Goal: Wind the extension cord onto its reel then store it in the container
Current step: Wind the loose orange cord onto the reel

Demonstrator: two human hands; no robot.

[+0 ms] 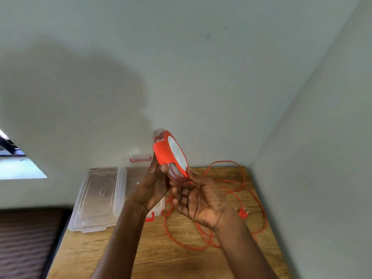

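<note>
I hold a round orange-and-white cord reel (171,154) up above the wooden table (161,256). My left hand (153,186) grips its lower left edge. My right hand (201,200) is at its lower right, fingers curled at the rim where the orange cord meets the reel. The rest of the orange extension cord (237,198) lies in loose loops on the table, with its plug (243,214) at the right. A clear plastic container (159,204) with red latches stands behind my left hand, mostly hidden.
The clear container lid (98,198) lies on the table's left side. Grey walls (201,77) close the table in at the back and right. A dark striped surface (28,242) is below left of the table.
</note>
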